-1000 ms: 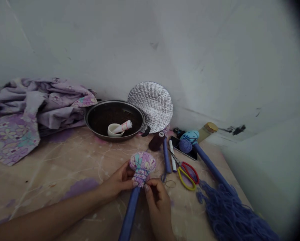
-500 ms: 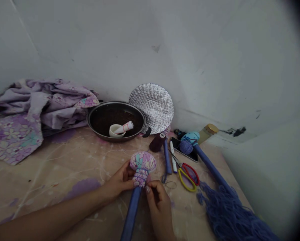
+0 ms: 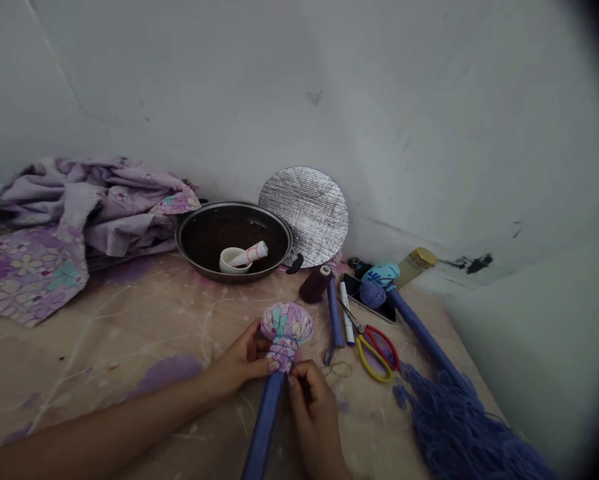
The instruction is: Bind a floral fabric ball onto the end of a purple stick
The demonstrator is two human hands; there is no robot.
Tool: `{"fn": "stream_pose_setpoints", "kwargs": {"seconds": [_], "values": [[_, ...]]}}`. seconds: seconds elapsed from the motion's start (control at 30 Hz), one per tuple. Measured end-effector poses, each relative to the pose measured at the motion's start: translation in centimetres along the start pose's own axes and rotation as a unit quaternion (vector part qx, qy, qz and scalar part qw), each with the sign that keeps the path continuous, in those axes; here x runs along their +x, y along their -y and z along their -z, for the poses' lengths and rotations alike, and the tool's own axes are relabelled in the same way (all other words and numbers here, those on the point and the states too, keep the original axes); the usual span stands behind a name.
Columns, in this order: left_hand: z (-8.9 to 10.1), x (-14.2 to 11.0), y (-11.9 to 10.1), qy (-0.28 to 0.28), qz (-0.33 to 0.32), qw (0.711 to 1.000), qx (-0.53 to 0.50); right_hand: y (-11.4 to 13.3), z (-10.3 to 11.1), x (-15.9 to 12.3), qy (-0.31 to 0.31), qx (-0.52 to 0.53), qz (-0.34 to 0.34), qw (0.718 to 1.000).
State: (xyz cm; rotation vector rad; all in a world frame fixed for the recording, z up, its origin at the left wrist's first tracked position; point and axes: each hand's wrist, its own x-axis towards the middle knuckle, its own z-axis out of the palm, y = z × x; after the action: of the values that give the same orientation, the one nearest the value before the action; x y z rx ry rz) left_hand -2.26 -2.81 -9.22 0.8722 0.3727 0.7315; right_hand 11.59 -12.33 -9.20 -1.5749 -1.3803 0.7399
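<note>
In the middle, a stick (image 3: 264, 427) wrapped in blue has a round, padded head (image 3: 287, 320) of purple floral cloth. Blue yarn is wound about the cloth's gathered neck (image 3: 282, 352). My left hand (image 3: 247, 357) closes on this neck from the left, thumb in front and fingers partly hidden behind. Just below on the right, my right hand (image 3: 312, 400) pinches thumb and forefinger together at the cloth's lower edge; what lies between the tips is too small to make out.
Red-and-yellow scissors (image 3: 377, 353), a white marker (image 3: 347, 313), a dark thread cone (image 3: 314, 285) and a phone (image 3: 388, 310) lie to the right. Beyond are a second blue stick (image 3: 429, 340) and blue yarn (image 3: 469, 427). A pan (image 3: 189, 257) and floral cloth (image 3: 34, 273) sit behind.
My right hand's fingertips have shifted slightly down and left, nearer the stick. The left hand keeps its hold; the whole view has moved a little.
</note>
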Motion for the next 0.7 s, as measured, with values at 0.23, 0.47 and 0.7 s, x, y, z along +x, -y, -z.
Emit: {"fn": "stream_pose_setpoints", "kwargs": {"seconds": [0.23,0.47,0.7], "values": [[0.1,0.0,0.1,0.009,-0.007,1.0,0.024,0.2,-0.8,-0.1,-0.034,-0.005,-0.007,0.999],[0.1,0.1,0.4,-0.019,-0.02,0.999,0.042,0.3,1.0,0.6,0.008,-0.027,0.021,0.999],[0.7,0.1,1.4,-0.016,-0.03,0.998,0.062,3.4,3.6,2.3,-0.007,-0.086,0.12,0.989]]}}
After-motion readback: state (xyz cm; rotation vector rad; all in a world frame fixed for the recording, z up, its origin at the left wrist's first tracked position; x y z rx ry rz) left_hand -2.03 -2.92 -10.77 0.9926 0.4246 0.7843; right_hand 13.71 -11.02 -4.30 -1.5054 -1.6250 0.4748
